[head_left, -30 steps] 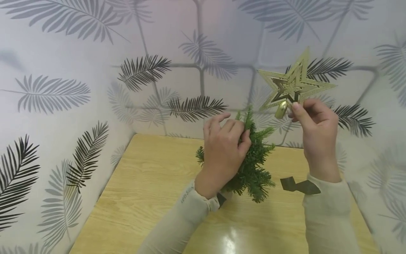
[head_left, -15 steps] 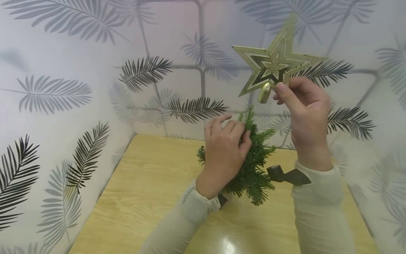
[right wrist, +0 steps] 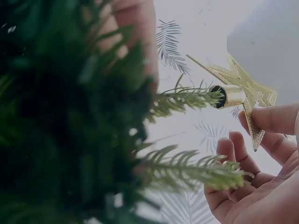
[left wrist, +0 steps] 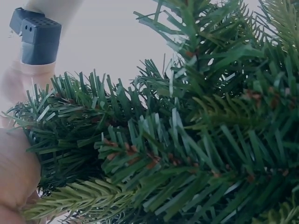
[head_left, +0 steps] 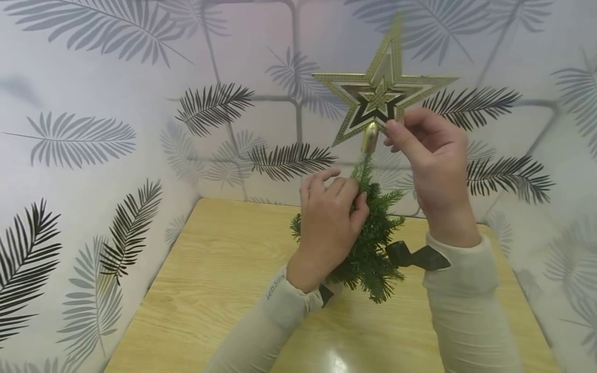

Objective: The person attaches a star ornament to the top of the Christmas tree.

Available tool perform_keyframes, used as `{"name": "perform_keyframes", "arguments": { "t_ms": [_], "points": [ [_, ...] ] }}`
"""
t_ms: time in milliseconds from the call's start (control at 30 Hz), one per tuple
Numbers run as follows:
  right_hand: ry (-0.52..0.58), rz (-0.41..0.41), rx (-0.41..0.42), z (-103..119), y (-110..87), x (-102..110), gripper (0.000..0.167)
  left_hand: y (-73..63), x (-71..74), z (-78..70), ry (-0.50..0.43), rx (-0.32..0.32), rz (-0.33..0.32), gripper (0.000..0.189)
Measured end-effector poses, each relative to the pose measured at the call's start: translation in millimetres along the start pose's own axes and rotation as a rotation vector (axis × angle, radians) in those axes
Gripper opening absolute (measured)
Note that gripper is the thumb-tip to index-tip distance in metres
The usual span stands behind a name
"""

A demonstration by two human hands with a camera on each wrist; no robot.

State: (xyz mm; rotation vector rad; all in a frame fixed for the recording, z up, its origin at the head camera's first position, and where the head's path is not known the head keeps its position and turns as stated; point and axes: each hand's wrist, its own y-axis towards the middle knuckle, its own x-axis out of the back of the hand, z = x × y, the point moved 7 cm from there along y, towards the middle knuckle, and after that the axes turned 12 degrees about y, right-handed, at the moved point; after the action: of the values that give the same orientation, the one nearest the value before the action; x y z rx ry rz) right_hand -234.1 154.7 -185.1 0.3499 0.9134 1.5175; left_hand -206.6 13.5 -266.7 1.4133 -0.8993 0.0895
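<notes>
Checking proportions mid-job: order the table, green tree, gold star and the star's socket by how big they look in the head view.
1. Table
2. Green tree and gold star: too close to rank; the left hand hides part of the tree.
3. Socket

Right hand [head_left: 431,150], pinching the gold star [head_left: 382,98] by a lower point: free air above and on the outer side of the grip. Inward: star's socket [head_left: 370,138], its mouth met by the tip of the top sprig [head_left: 366,170]; gap taken. Below the grip: side sprig [right wrist: 196,173], crossing in front of the hand in the right wrist view, contact uncertain. Lower and inward: left hand [head_left: 328,228], gripping the upper tree [head_left: 373,248], blocking approach from that side; free air over the table [head_left: 224,248] on its outer side. Below the right wrist: black device [head_left: 429,258], overlapping outer branches in the head view. Behind: patterned wall [head_left: 254,52], clearance unclear.
</notes>
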Motion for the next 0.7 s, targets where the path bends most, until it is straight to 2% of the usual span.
{"name": "perform_keyframes", "arguments": {
  "t_ms": [333,500,700],
  "points": [
    [-0.062,0.003,-0.065,-6,-8.4,4,0.008,0.6,-0.2,-1.5,-0.005,0.005,0.015,0.011],
    [-0.139,0.001,-0.053,-8,-11.9,7,0.012,0.7,-1.1,-2.0,-0.008,0.004,0.023,0.012],
    [-0.188,0.052,0.004,-8,-13.4,5,0.018,0.4,-0.8,-1.7,0.011,0.005,0.011,0.012]
  ]
}}
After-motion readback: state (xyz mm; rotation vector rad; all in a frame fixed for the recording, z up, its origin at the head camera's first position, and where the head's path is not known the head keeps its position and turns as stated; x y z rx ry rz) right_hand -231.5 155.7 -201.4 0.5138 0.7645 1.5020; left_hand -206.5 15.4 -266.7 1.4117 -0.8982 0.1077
